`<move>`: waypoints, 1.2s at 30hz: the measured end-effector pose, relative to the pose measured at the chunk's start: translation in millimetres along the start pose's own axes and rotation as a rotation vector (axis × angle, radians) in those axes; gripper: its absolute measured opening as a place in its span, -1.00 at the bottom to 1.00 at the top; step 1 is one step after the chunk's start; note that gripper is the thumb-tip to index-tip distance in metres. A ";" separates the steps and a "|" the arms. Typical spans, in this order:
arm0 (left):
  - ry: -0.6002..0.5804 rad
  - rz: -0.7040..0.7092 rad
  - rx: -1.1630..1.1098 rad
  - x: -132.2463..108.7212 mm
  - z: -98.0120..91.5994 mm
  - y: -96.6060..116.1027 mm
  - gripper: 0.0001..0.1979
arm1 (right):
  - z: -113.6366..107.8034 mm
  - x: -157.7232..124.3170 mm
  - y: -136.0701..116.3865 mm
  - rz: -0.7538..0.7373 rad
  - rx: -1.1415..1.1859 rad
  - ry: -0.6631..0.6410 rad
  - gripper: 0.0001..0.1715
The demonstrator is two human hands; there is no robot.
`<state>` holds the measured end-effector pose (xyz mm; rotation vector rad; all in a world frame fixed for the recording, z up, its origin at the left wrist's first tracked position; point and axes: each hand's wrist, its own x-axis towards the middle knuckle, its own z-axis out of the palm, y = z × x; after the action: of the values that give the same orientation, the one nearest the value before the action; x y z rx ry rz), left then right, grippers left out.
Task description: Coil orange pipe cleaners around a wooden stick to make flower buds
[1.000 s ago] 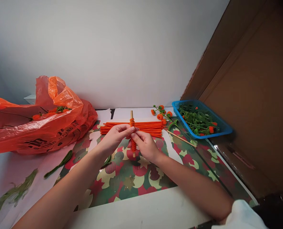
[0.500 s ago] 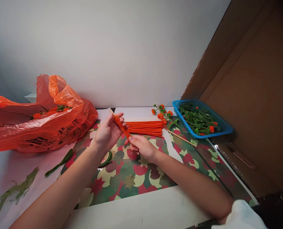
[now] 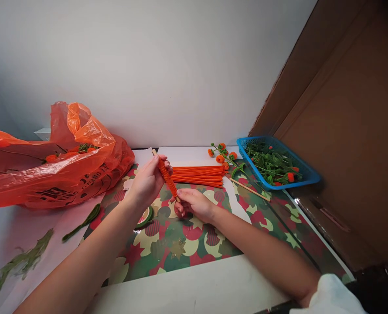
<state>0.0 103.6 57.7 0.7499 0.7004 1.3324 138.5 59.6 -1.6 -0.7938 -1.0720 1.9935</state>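
A thin wooden stick wrapped in an orange pipe cleaner (image 3: 166,178) slants between both hands above the patterned paper (image 3: 187,244). My left hand (image 3: 147,183) is closed around its upper part, where the bare wood tip pokes out. My right hand (image 3: 192,203) pinches the lower end close to the paper. Behind the hands lies a bundle of straight orange pipe cleaners (image 3: 199,175).
An orange plastic bag (image 3: 55,168) with flower pieces sits at the left. A blue basket (image 3: 275,162) of green stems stands at the right, by a cardboard panel (image 3: 344,131). Small orange pompom flowers (image 3: 220,155), a spare wooden stick (image 3: 248,189) and green pipe cleaners (image 3: 81,224) lie around.
The stick stood upright between both hands a second ago. It has tilted to the upper left, my left hand has moved up along it, and the orange wrap now covers more of it.
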 end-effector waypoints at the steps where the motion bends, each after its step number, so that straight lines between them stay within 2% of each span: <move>1: 0.005 0.011 0.028 1.0 -1.2 -1.4 -0.84 | -1.8 0.7 1.2 0.001 0.017 0.008 -0.50; 6: -0.010 -0.006 0.199 4.7 -9.3 -5.3 -0.79 | -8.9 5.7 7.5 -0.007 0.043 0.078 -0.39; 11: -0.057 0.009 0.540 6.2 -17.7 3.8 -0.64 | -9.9 8.7 13.4 -0.114 -0.021 0.131 -0.39; 14: -0.079 0.051 0.833 2.9 -16.5 19.1 -0.63 | -9.5 7.4 15.8 -0.185 -0.130 0.200 -0.46; 17: -0.145 0.073 1.031 -4.1 -9.5 34.3 -0.65 | -9.1 4.4 15.3 -0.282 -0.297 0.313 -0.64; 21: -0.275 0.092 1.084 -12.9 -0.2 39.8 -0.68 | -9.7 0.1 12.1 -0.422 -0.653 0.438 -0.90; 23: -0.330 0.123 1.085 -15.6 2.1 36.0 -0.71 | -10.9 -1.2 11.3 -0.474 -0.841 0.495 -0.92; 26: -0.335 0.158 1.119 -18.1 4.0 28.1 -0.74 | -13.4 -1.5 12.1 -0.529 -1.041 0.545 -0.89; 36: -0.388 0.036 1.141 -19.4 3.9 18.7 -0.77 | -14.7 -1.1 14.1 -0.429 -1.179 0.589 -0.93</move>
<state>-9.9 85.5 75.5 1.8683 1.1169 0.6781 146.2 59.4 -20.4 -1.4372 -1.7983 0.5471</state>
